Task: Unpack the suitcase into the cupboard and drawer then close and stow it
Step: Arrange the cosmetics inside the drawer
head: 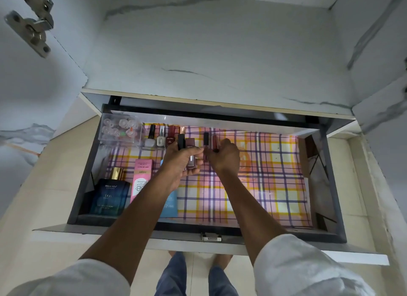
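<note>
Plaid liner (pixel 264 174) floors the open drawer (pixel 330 185), where nail polishes (pixel 160 137), perfume (pixel 110 194) and a pink box (pixel 142 179) flank the left hand (pixel 182 163) grasping lipsticks (pixel 190 154) and the right hand (pixel 224 156) pinching two tubes (pixel 210 144).

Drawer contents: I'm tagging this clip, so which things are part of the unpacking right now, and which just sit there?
In hand:
left hand grips lipstick cases
right hand pinches lip gloss tubes
open drawer

Sitting there:
nail polish bottles
clear box
perfume bottle
pink carton
</note>
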